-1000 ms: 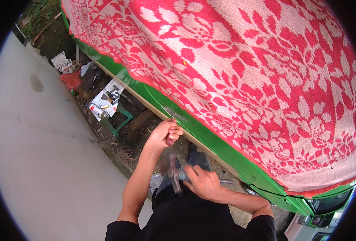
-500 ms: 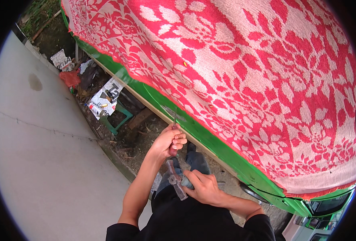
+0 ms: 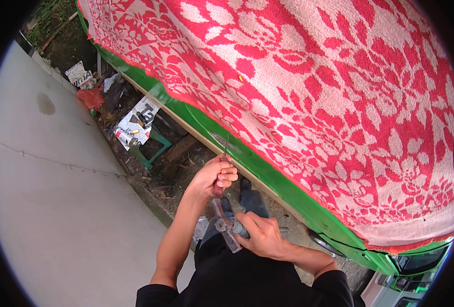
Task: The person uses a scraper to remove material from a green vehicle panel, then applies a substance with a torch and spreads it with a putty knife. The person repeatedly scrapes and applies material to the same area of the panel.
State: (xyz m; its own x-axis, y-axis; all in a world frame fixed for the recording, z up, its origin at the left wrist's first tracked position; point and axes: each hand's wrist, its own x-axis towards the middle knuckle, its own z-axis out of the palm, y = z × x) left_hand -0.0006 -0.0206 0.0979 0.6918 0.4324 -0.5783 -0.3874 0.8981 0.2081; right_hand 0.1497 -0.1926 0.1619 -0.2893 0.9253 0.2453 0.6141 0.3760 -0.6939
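My left hand [image 3: 211, 177] is closed around a screwdriver [image 3: 218, 190] with a reddish handle. Its thin metal shaft sticks up past my fingers and overlaps the edge of a green painted panel [image 3: 198, 122]; whether the tip touches it I cannot tell. Lower and to the right, my right hand [image 3: 262, 236] grips a hammer [image 3: 228, 231] by its grey-blue handle, close to the head. The worn metal head lies just below the butt of the screwdriver, with a small gap between them.
A red and pink floral cloth [image 3: 309, 102] drapes over the green vehicle body. A pale curved wall [image 3: 73, 204] rises on the left. Between them, a green stool [image 3: 157, 148] carries a printed sheet [image 3: 137, 123] and small items. Rubbish and a red bag [image 3: 90, 97] lie beyond.
The hammer head has moved slightly up, nearer the screwdriver's butt. The screwdriver is tilted a little more to the right at its tip. Both grips are unchanged.
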